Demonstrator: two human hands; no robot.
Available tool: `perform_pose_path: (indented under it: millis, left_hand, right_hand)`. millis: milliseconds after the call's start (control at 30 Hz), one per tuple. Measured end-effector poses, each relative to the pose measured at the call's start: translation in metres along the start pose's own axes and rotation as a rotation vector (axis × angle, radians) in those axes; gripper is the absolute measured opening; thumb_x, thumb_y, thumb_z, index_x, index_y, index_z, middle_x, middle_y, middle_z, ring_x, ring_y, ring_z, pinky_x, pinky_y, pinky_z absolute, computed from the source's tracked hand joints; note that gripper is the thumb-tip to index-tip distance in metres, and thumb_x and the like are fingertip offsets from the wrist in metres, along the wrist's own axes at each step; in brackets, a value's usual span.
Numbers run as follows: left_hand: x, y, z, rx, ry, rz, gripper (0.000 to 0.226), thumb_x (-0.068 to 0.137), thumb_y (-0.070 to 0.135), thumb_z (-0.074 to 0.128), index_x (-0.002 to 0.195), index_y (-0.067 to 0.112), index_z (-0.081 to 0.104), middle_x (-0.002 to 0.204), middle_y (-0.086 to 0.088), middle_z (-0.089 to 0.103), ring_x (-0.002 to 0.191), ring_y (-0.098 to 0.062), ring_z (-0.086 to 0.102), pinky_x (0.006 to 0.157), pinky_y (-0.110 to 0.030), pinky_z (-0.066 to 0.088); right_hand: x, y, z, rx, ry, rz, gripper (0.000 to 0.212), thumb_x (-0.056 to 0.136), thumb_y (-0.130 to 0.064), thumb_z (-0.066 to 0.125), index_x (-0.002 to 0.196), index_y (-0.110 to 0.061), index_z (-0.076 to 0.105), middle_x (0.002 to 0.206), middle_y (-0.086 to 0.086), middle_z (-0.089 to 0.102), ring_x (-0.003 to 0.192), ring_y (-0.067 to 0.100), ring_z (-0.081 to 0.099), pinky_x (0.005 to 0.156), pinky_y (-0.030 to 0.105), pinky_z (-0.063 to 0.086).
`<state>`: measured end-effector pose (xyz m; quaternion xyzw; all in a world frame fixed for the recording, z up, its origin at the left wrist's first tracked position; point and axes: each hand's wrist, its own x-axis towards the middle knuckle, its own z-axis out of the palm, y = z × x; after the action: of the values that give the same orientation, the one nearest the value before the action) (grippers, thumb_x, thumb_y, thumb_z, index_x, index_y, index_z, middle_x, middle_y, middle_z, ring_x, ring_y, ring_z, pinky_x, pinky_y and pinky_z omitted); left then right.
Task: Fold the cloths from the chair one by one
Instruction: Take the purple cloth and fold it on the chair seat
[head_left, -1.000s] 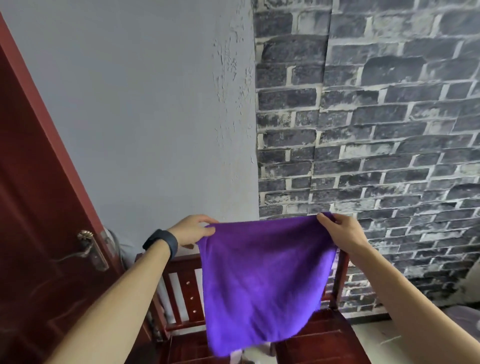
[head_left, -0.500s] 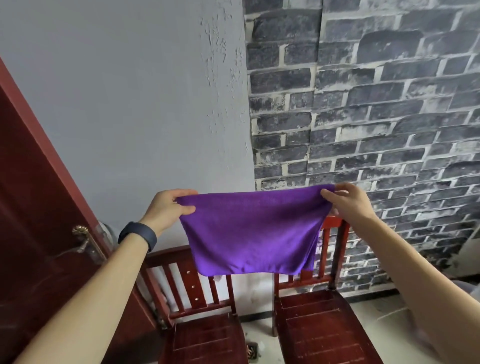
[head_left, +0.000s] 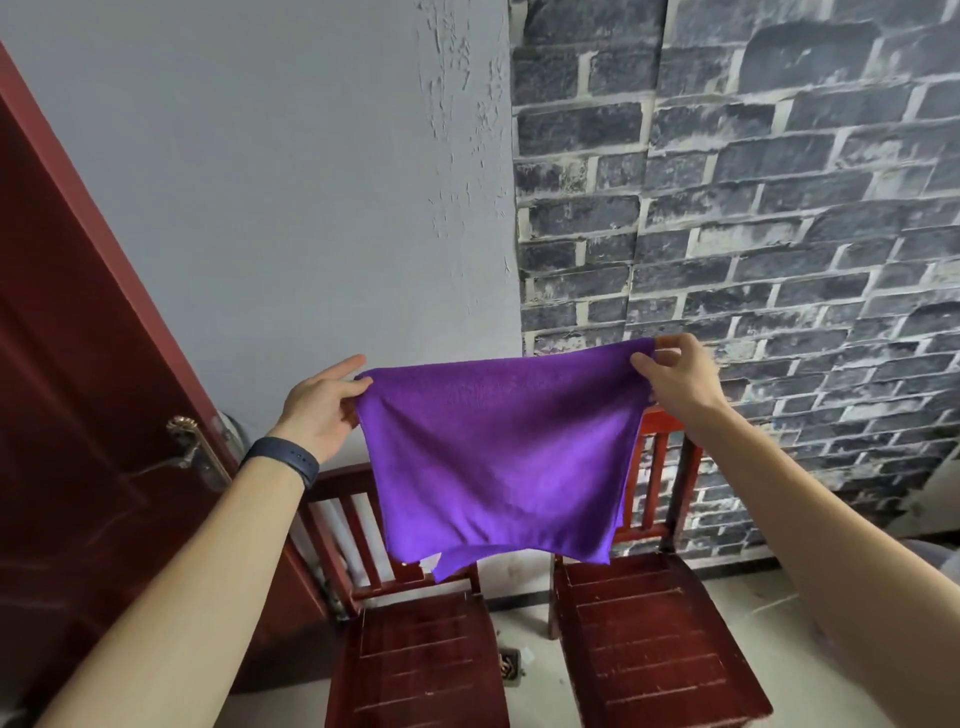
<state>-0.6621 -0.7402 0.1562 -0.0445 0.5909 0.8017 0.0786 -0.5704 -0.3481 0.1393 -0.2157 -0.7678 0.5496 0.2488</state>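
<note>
1. Change: a second ago the purple cloth (head_left: 498, 457) hung full length from your hands, its bottom edge out of view. Now it hangs about half as deep, with two layers showing at the uneven lower edge. I read that as the first fold made. A second fold across the width likely comes next.
2. Your left hand (head_left: 317, 410) is up and to the left of the left chair (head_left: 415, 670). It pinches the cloth's top left corner, thumb on the front face and index finger pointing straight out.
3. The cloth is in the air, stretched between both hands, above the left chair's seat and in front of its backrest. It hangs from your fingers below hand level. The lower edge looks clear of the seat, though I can't tell whether it touches the backrest.
4. Your right hand (head_left: 675, 379) is up and to the right of the left chair, with thumb and fingers gripping the top right corner.
5. How many cloths remain can't be told from here.
</note>
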Motion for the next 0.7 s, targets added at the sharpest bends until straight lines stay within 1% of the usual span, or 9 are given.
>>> perform_pose_path:
  millis: [67,133,267,333,400,500,567,633,700]
  left_hand:
    - [-0.003,0.0,-0.007,-0.03,0.003,0.004,0.047,0.089,-0.01,0.055,0.13,0.012,0.059,0.098,-0.01,0.07,0.068,-0.011,0.069,0.065,-0.02,0.058]
    - [-0.005,0.0,-0.014,-0.048,0.01,0.015,0.049,0.087,-0.012,0.055,0.128,0.013,0.061,0.097,-0.011,0.07,0.071,-0.013,0.069,0.069,-0.022,0.059]
    - [-0.012,0.004,-0.029,-0.024,-0.035,-0.01,0.05,0.088,-0.011,0.052,0.131,0.013,0.059,0.108,-0.013,0.067,0.083,-0.016,0.063,0.08,-0.025,0.051]
    - [-0.016,0.007,-0.036,0.004,-0.021,0.001,0.048,0.087,-0.009,0.055,0.129,0.013,0.062,0.111,-0.008,0.067,0.085,-0.015,0.062,0.08,-0.025,0.047]
    - [-0.021,0.01,-0.043,0.048,0.024,0.026,0.042,0.085,-0.003,0.062,0.121,0.018,0.069,0.104,0.0,0.07,0.087,-0.01,0.063,0.081,-0.023,0.042]
    - [-0.024,0.01,-0.056,0.136,0.09,0.097,0.03,0.081,0.007,0.072,0.106,0.024,0.075,0.099,0.006,0.072,0.099,-0.006,0.064,0.086,-0.023,0.04]
    - [-0.022,0.008,-0.066,0.26,0.132,0.192,0.031,0.081,0.012,0.076,0.109,0.024,0.075,0.095,0.009,0.071,0.093,0.004,0.064,0.083,-0.02,0.042]
    - [-0.017,0.006,-0.076,0.466,0.164,0.294,0.037,0.08,0.013,0.078,0.116,0.022,0.072,0.091,0.01,0.069,0.079,0.014,0.063,0.075,-0.009,0.045]
    - [-0.013,0.003,-0.085,0.634,0.148,0.322,0.042,0.079,0.015,0.08,0.119,0.02,0.071,0.093,0.004,0.07,0.079,0.008,0.064,0.076,-0.006,0.046]
  right_hand:
    - [-0.002,-0.002,0.005,-0.022,-0.007,-0.004,0.036,0.09,-0.023,0.071,0.12,-0.015,0.054,0.109,0.007,0.07,0.083,0.023,0.071,0.059,0.036,0.059]
    - [-0.003,-0.004,0.009,-0.06,-0.023,-0.019,0.039,0.09,-0.024,0.072,0.124,-0.02,0.052,0.107,0.003,0.068,0.081,0.02,0.069,0.055,0.029,0.055]
    - [-0.006,-0.003,0.022,-0.119,-0.069,-0.063,0.027,0.092,-0.019,0.067,0.118,-0.022,0.06,0.108,0.006,0.07,0.088,0.027,0.069,0.077,0.046,0.06]
    - [-0.009,-0.001,0.029,-0.166,-0.073,-0.106,0.023,0.092,-0.017,0.065,0.114,-0.023,0.065,0.108,0.005,0.07,0.091,0.026,0.069,0.08,0.045,0.06]
    - [-0.013,-0.002,0.035,-0.211,-0.069,-0.135,0.022,0.092,-0.016,0.064,0.11,-0.027,0.067,0.106,0.003,0.07,0.091,0.025,0.068,0.08,0.041,0.059]
    - [-0.018,-0.002,0.045,-0.216,-0.079,-0.132,0.024,0.091,-0.015,0.064,0.109,-0.029,0.069,0.103,0.002,0.071,0.089,0.024,0.07,0.08,0.044,0.06]
    - [-0.022,-0.002,0.051,-0.224,-0.083,-0.148,0.027,0.091,-0.015,0.065,0.115,-0.026,0.07,0.104,0.002,0.071,0.091,0.022,0.07,0.081,0.039,0.06]
    - [-0.027,-0.002,0.058,-0.251,-0.09,-0.177,0.031,0.09,-0.017,0.067,0.121,-0.026,0.069,0.106,0.001,0.07,0.093,0.018,0.069,0.084,0.03,0.055]
    - [-0.033,0.001,0.064,-0.282,-0.083,-0.203,0.032,0.089,-0.019,0.07,0.12,-0.026,0.07,0.101,-0.003,0.068,0.087,0.011,0.066,0.082,0.02,0.049]
